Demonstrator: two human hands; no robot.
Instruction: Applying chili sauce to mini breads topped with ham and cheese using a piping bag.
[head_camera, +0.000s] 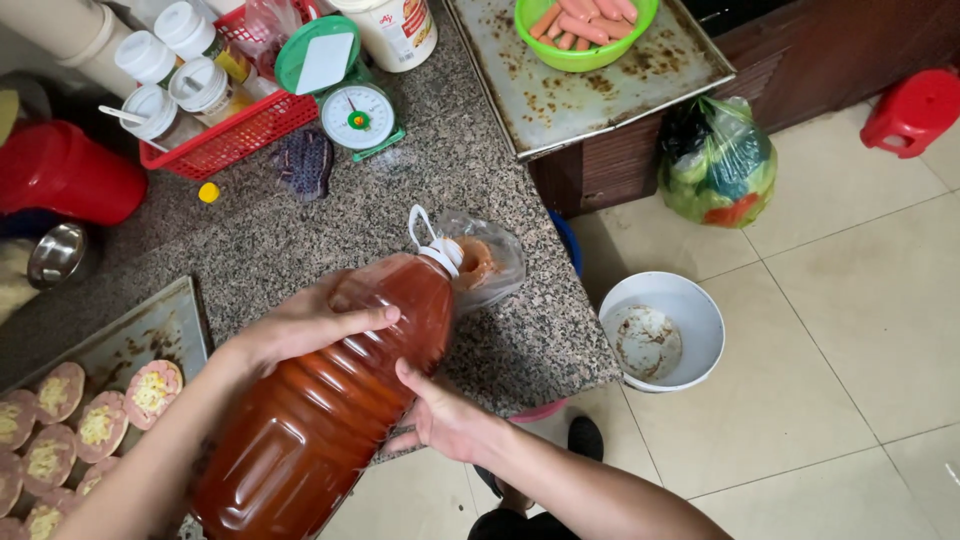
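Observation:
A large clear plastic bottle full of red-orange sauce lies tilted over the granite counter. Its white-capped neck points into a small clear plastic bag with some orange sauce in it. My left hand grips the bottle's upper shoulder. My right hand supports the bottle's side from below. The bottle's lower end runs out of view at the bottom.
A metal tray of round topped pieces sits at left. Behind are a red basket of jars, a green kitchen scale, a rusty tray with a green bowl of sausages. On the tiled floor stand a white bucket, a bag and a red stool.

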